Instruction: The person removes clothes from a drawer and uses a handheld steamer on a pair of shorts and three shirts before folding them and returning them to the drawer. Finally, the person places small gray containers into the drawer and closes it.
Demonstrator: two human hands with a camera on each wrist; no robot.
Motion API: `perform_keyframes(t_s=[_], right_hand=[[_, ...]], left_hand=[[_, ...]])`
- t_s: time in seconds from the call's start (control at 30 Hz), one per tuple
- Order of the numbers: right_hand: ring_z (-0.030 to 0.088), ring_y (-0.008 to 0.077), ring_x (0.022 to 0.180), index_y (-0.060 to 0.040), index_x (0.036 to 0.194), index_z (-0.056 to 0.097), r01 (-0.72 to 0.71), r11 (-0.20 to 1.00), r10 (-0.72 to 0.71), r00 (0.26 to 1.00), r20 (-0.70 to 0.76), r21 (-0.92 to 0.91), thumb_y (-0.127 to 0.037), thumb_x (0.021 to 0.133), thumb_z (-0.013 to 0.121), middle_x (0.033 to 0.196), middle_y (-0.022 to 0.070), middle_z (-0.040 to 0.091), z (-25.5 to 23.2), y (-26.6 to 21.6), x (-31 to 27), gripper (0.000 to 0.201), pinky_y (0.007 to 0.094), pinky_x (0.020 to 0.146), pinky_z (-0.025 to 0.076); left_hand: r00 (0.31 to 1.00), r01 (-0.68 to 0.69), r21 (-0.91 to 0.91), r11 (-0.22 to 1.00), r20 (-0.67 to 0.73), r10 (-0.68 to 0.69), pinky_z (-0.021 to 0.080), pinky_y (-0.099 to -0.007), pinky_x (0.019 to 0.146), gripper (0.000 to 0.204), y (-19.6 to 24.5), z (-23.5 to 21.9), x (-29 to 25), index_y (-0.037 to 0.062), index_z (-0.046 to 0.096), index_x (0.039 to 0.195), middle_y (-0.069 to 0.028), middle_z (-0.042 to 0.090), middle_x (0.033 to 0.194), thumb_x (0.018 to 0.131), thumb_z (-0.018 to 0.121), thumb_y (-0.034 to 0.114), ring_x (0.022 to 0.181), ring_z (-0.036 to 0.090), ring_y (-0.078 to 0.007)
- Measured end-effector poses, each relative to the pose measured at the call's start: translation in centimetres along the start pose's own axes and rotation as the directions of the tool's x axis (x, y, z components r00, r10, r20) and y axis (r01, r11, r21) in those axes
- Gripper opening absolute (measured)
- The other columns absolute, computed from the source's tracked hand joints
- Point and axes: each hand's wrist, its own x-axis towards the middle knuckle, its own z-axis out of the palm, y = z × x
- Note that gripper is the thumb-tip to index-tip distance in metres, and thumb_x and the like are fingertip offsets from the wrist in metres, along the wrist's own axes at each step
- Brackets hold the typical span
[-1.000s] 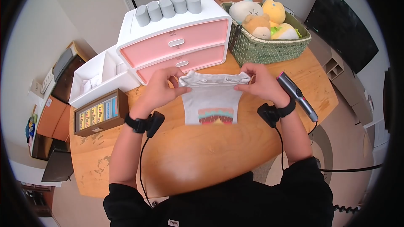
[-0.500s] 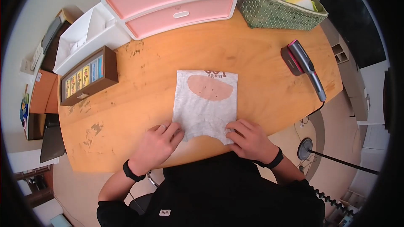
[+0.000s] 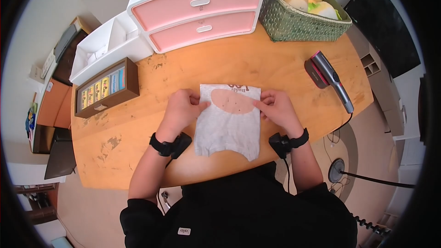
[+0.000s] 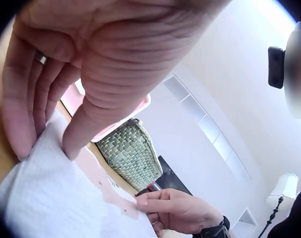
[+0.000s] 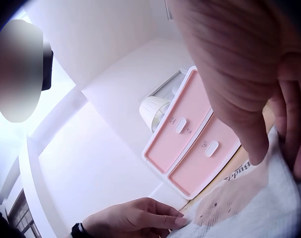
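A folded light grey garment (image 3: 227, 131) with a pink oval print and upside-down lettering lies flat on the wooden table near its front edge. My left hand (image 3: 183, 109) pinches its left side close to the far end, thumb on top. On the opposite side my right hand (image 3: 279, 110) pinches the edge at about the same height. In the left wrist view, the left thumb and fingers (image 4: 21, 114) hold the cloth (image 4: 46, 198) between them. The right wrist view has the right thumb pressing on the cloth (image 5: 259, 198) beside the print.
Behind the garment stands a white cabinet with pink drawers (image 3: 197, 11). A green basket (image 3: 305, 23) of plush toys is at the back right, and a handheld steamer-like device (image 3: 331, 79) lies at right. At left are a white bin (image 3: 112, 48) and a brown box (image 3: 133, 80).
Both hands have moved from the garment's near corners to its sides by the far end. Compared with the earliest frame, the garment now lies flat on the table. The head view has shifted.
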Motion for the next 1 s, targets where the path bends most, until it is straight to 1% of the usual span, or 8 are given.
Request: perform_keyframes(t_s=[0.1, 0.3, 0.43, 0.5, 0.6, 0.7, 0.8, 1.0], right_hand=[[0.068, 0.0089, 0.062, 0.0070, 0.104, 0.070, -0.001, 1.000, 0.002, 1.000, 0.025, -0.029, -0.020, 0.093, 0.082, 0.079, 0.0070, 0.073, 0.5, 0.2, 0.0, 0.031, 0.0246, 0.052, 0.054], [0.073, 0.0220, 0.066, 0.0041, 0.097, 0.072, 0.200, 0.929, -0.248, 0.961, -0.123, -0.312, -0.015, 0.087, 0.083, 0.076, 0.0147, 0.075, -0.2, 1.1, -2.5, 0.025, 0.0346, 0.062, 0.057], [0.072, 0.0279, 0.076, 0.0002, 0.096, 0.073, 0.368, 0.874, -0.406, 0.912, -0.062, -0.317, -0.012, 0.086, 0.081, 0.084, 0.0114, 0.074, 0.6, -2.4, -3.7, 0.018, 0.0366, 0.071, 0.057], [0.072, 0.0291, 0.087, -0.0018, 0.097, 0.073, 0.543, 0.762, -0.540, 0.833, 0.116, -0.354, -0.010, 0.084, 0.081, 0.092, 0.0085, 0.073, 1.5, -4.5, -2.9, 0.018, 0.0385, 0.078, 0.057], [0.067, 0.0271, 0.096, -0.0067, 0.102, 0.073, 0.889, 0.358, -0.771, 0.453, 0.447, -0.284, -0.012, 0.082, 0.082, 0.103, 0.0055, 0.068, 4.4, -6.6, 0.0, 0.022, 0.0389, 0.083, 0.055], [0.062, 0.0289, 0.111, -0.0110, 0.106, 0.073, 0.961, 0.268, -0.622, 0.230, 0.748, -0.072, -0.016, 0.080, 0.084, 0.106, 0.0036, 0.065, 7.9, -8.5, 2.2, 0.028, 0.0444, 0.094, 0.052], [0.061, 0.0267, 0.111, -0.0121, 0.103, 0.075, 0.972, 0.177, -0.363, 0.208, 0.908, -0.152, -0.018, 0.080, 0.084, 0.103, 0.0026, 0.065, 9.9, -9.8, 2.6, 0.026, 0.0411, 0.093, 0.051], [0.061, 0.0270, 0.108, -0.0116, 0.096, 0.078, 0.969, 0.244, -0.319, 0.053, 0.946, 0.028, -0.019, 0.082, 0.082, 0.100, 0.0054, 0.068, 11.6, -10.4, 4.8, 0.017, 0.0405, 0.092, 0.051]], left_hand=[[0.999, -0.045, -0.061, 0.997, -0.005, 0.044, 0.059, -0.0313, 0.064, 0.034, -0.4, 0.3, -0.5, -0.0100, 0.074, 0.099, -0.0157, 0.076, 0.083, 0.083, 0.089, 0.016, 0.070, 0.073, -0.0195], [0.993, -0.048, 0.052, 0.997, -0.109, 0.054, 0.058, -0.0309, 0.065, 0.025, 0.8, -1.9, -8.3, -0.0057, 0.072, 0.090, -0.0124, 0.074, 0.079, 0.084, 0.089, 0.011, 0.070, 0.073, -0.0177], [0.978, -0.061, 0.028, 0.998, -0.196, 0.065, 0.058, -0.0309, 0.066, 0.026, -1.0, 0.5, -14.2, -0.0033, 0.073, 0.091, -0.0114, 0.075, 0.081, 0.081, 0.091, 0.012, 0.073, 0.075, -0.0181], [0.971, -0.049, -0.004, 0.999, -0.236, 0.046, 0.058, -0.0306, 0.066, 0.026, -1.3, 2.1, -15.4, -0.0036, 0.072, 0.091, -0.0119, 0.075, 0.083, 0.081, 0.091, 0.012, 0.073, 0.075, -0.0181], [0.943, -0.067, 0.020, 0.998, -0.325, 0.070, 0.057, -0.0308, 0.063, 0.027, -1.7, 4.2, -16.0, -0.0037, 0.072, 0.093, -0.0129, 0.072, 0.081, 0.080, 0.091, 0.012, 0.068, 0.072, -0.0197], [0.920, -0.047, 0.040, 0.998, -0.386, 0.059, 0.055, -0.0321, 0.061, 0.025, -1.5, 5.3, -15.8, -0.0030, 0.072, 0.092, -0.0127, 0.069, 0.080, 0.081, 0.090, 0.010, 0.064, 0.069, -0.0216], [0.897, -0.050, 0.048, 0.998, -0.437, 0.067, 0.055, -0.0339, 0.064, 0.022, -1.2, 5.3, -15.9, -0.0024, 0.072, 0.091, -0.0123, 0.069, 0.084, 0.081, 0.088, 0.007, 0.067, 0.068, -0.0237], [0.794, -0.233, 0.128, 0.964, -0.547, 0.265, 0.057, -0.0379, 0.077, 0.016, -1.5, 6.0, -15.8, -0.0010, 0.071, 0.092, -0.0142, 0.071, 0.098, 0.082, 0.083, 0.002, 0.090, 0.068, -0.0306]])
